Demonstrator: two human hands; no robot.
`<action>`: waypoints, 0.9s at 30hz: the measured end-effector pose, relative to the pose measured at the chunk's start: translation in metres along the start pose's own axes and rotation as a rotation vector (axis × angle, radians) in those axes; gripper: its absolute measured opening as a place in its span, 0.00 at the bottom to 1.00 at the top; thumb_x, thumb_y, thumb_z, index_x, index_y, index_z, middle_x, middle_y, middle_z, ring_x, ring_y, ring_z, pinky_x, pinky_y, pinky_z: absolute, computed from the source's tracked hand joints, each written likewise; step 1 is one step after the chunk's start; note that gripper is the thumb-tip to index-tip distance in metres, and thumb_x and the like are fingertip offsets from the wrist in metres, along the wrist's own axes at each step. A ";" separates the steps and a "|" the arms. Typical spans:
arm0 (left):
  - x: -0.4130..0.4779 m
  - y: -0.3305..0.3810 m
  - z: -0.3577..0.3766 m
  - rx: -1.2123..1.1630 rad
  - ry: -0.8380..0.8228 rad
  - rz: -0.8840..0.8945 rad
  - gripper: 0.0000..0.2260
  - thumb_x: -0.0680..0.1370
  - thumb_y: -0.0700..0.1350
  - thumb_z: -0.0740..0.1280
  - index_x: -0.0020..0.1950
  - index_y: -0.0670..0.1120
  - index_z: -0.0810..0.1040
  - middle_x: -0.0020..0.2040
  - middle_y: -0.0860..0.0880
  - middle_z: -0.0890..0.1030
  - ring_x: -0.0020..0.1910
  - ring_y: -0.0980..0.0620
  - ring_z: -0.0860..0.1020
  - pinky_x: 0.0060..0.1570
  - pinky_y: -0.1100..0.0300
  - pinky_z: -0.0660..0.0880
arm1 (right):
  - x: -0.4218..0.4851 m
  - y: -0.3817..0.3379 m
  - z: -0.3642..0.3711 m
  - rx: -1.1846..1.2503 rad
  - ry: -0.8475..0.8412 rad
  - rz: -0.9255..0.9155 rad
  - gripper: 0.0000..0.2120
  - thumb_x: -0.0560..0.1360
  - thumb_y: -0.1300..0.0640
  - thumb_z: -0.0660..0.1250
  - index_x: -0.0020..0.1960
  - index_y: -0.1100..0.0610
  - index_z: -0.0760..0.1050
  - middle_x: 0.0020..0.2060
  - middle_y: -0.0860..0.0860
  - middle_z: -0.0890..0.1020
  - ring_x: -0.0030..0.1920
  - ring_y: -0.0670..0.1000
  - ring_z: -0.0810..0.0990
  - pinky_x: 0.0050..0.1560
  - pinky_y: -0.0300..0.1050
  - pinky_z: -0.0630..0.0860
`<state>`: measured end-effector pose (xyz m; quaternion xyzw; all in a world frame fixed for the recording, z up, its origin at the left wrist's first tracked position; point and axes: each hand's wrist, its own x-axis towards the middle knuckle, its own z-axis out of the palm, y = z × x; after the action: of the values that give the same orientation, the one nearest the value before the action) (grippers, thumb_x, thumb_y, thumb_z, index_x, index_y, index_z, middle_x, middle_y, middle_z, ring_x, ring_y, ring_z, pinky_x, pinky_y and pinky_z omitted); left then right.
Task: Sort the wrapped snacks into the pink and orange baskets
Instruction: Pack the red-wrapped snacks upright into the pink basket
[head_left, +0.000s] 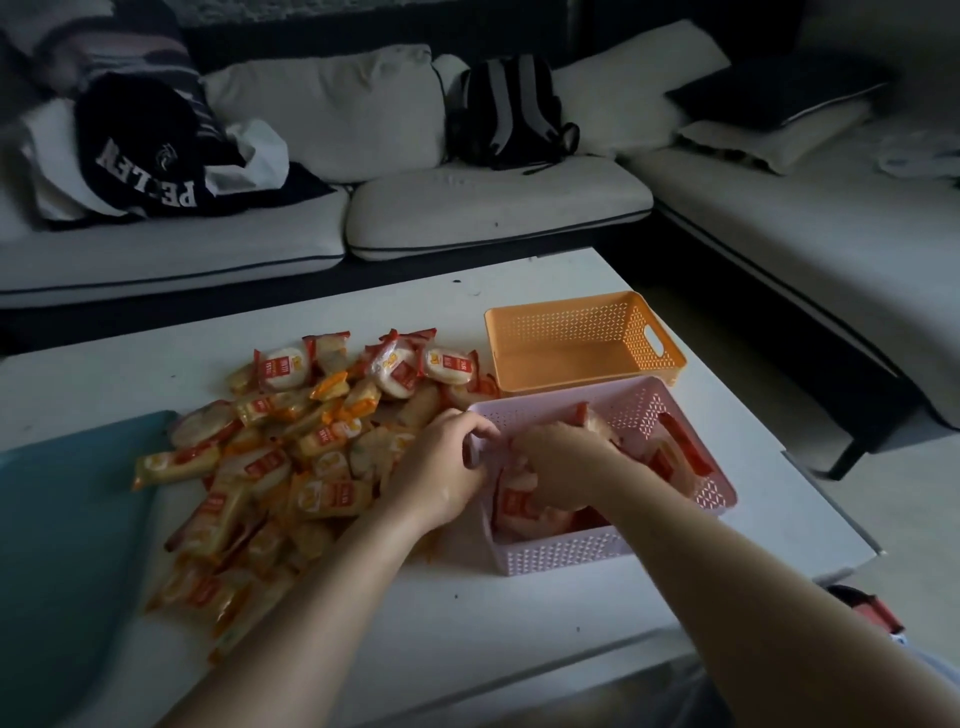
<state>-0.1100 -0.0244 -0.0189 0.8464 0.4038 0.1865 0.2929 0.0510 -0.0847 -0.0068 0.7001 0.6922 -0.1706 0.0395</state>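
Early days. My left hand (441, 467) grips the left rim of the pink basket (571, 551), lower right of centre. My right hand (561, 467) lies on the few snacks inside; whether it grips any, I cannot tell. The orange basket (561, 322) just above holds 0, and the big pile of wrapped snacks (291, 447) waits centre-left.

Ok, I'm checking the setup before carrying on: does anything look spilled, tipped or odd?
Nothing stands out. The snacks lie heaped on the table; the pink basket and orange basket both stand upright, the orange one empty.
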 end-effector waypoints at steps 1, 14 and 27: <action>0.000 0.000 -0.001 -0.039 0.009 -0.016 0.12 0.79 0.41 0.69 0.61 0.51 0.80 0.59 0.56 0.79 0.57 0.58 0.76 0.53 0.67 0.73 | -0.001 0.004 -0.007 0.073 -0.009 -0.035 0.20 0.77 0.58 0.71 0.67 0.48 0.78 0.59 0.47 0.83 0.59 0.50 0.81 0.60 0.49 0.80; 0.020 0.022 -0.013 0.073 0.202 -0.139 0.19 0.74 0.51 0.74 0.61 0.52 0.73 0.47 0.54 0.82 0.44 0.54 0.81 0.38 0.57 0.78 | 0.009 0.033 -0.009 0.315 0.291 0.175 0.09 0.76 0.57 0.71 0.57 0.54 0.81 0.50 0.49 0.84 0.47 0.50 0.82 0.49 0.45 0.82; 0.021 0.015 0.019 0.530 0.055 -0.161 0.24 0.70 0.53 0.74 0.63 0.54 0.70 0.62 0.46 0.67 0.62 0.43 0.69 0.52 0.53 0.70 | -0.003 0.043 0.000 -0.151 0.063 0.162 0.21 0.76 0.47 0.72 0.68 0.46 0.74 0.63 0.47 0.79 0.65 0.53 0.75 0.71 0.63 0.63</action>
<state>-0.0786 -0.0220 -0.0221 0.8534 0.5121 0.0732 0.0640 0.0937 -0.0898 -0.0141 0.7537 0.6453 -0.0920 0.0839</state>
